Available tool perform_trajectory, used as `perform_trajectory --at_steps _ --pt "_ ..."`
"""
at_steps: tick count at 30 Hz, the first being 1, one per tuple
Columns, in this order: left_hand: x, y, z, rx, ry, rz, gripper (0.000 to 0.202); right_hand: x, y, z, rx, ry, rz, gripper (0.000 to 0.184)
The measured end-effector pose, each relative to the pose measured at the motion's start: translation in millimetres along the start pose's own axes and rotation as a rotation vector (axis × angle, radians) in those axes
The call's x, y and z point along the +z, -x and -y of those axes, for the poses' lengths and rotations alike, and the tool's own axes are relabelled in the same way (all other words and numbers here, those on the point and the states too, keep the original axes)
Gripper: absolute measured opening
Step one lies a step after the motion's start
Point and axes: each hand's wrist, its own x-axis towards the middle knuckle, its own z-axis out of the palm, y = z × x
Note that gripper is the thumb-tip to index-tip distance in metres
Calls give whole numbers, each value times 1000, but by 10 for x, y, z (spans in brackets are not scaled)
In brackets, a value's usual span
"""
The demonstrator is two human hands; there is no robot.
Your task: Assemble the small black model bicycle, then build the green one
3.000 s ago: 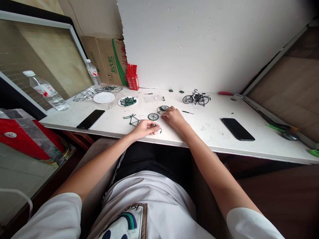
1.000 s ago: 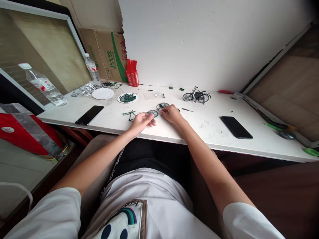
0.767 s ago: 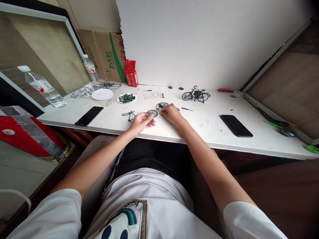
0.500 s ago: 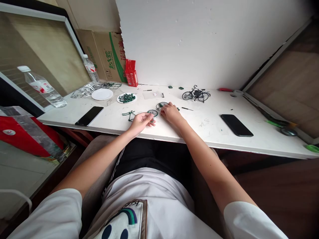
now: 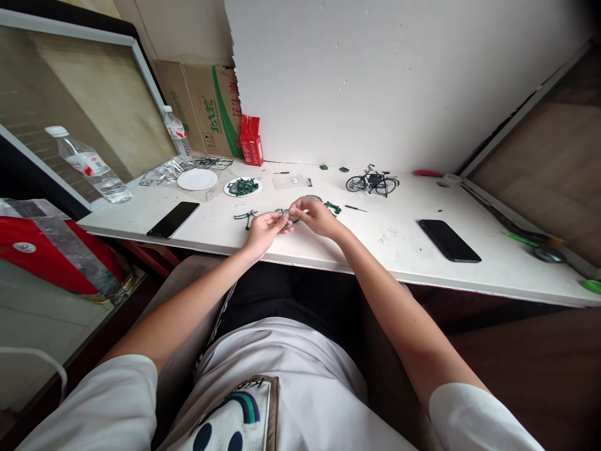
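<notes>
two hands, one small part between them

two hands, left (image 5: 265,232) and right (image 5: 318,219), brought together above the near side of one white tabletop (image 5: 380,225). between the fingertips: one small silvery part (image 5: 286,217), too small to make out in detail. pinched between thumb and fingers on the left; on the right, fingers bent and tips at the part, with no way of telling whether gripping it or only touching.

beside the left hand, one green frame piece (image 5: 246,216), partly hidden. just beyond the right hand, one wheel (image 5: 313,197), also partly hidden, and next to it some green parts (image 5: 333,208), too tangled for a count. a little farther right, one thin screwdriver (image 5: 355,208). behind that, one black model bicycle (image 5: 372,182), whole, on two wheels.

toward the back, two dark green pieces (image 5: 323,167), near each other, and one clear bag (image 5: 284,182). to the left, two white plates (image 5: 226,189), one heaped with green parts. two phones (image 5: 173,220), one on each side, well apart. at far left, two bottles (image 5: 91,169); near the wall, one cardboard box (image 5: 197,119) and one red carton (image 5: 251,141).
</notes>
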Motion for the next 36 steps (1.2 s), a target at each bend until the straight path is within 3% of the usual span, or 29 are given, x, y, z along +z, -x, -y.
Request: perform_trajectory --at_steps 8,18,26,36 --pt "-6 -16 29 6 54 -86 54 111 37 130 -34 97 -63 36" --pt "-3 -4 9 39 53 -96 52 191 65 145 -151 354 -127 30" --pt "26 38 -48 30 71 -118 61 234 108 194 -146 342 -161 36" --pt "112 127 -386 197 17 -87 56 216 132 393 -280 368 -286 35"
